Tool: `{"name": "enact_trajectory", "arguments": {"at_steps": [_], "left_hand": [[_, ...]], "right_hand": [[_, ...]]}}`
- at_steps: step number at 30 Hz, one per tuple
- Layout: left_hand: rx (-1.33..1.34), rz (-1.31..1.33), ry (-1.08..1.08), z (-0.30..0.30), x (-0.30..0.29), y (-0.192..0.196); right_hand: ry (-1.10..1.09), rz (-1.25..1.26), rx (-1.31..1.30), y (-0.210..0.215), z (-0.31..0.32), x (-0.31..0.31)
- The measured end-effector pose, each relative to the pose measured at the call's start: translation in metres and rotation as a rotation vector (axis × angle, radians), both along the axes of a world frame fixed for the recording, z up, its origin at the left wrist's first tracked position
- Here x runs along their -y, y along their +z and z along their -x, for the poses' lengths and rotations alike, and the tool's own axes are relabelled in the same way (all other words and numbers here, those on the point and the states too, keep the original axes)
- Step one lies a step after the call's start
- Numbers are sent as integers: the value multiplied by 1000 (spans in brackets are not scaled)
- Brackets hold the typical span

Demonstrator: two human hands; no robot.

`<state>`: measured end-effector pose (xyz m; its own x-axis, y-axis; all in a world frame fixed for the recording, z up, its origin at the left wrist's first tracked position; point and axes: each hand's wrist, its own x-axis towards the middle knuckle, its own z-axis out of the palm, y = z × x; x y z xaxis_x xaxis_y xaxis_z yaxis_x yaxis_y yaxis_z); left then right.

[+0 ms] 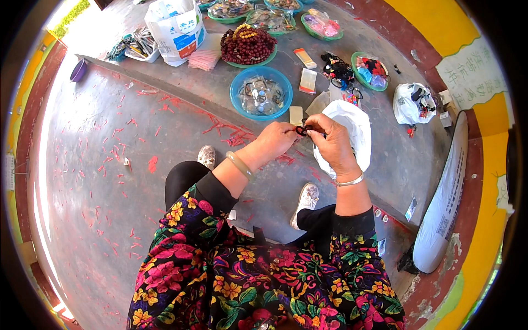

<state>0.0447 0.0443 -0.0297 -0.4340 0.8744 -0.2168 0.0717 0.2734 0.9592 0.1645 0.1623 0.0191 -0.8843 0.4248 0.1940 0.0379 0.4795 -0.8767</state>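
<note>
Between my two hands is a small dark elastic hair tie (301, 131), pinched at the fingertips. My left hand (276, 137) grips its left side, thumb and fingers pressed together. From the other side my right hand (333, 140) pinches the dark loops, and its fingers cover part of them. Just behind and under my right hand lies an open white plastic bag (357, 129). A blue basin (235, 104) with several clear plastic packets (261, 94) stands ahead of my left hand. A small cream card (296, 114) lies just beyond my fingers.
A green tray holds dark red beads (247, 48). Beside it stand a white shopping bag (175, 33) and pink sheets (204, 59). Dark hair ties (336, 69) lie near a green basin (357, 60). At right are another white bag (410, 107) and a long grey sack (443, 220). Red scraps (153, 163) litter the floor.
</note>
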Motion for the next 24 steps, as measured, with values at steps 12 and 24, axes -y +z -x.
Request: {"name": "enact_trajectory", "arguments": {"at_steps": [12, 24], "left_hand": [[87, 3, -50, -3, 1, 8], [240, -14, -9, -6, -1, 4]], "right_hand": [[39, -503, -66, 5, 3, -3], [130, -410, 80, 3, -3, -9]]}}
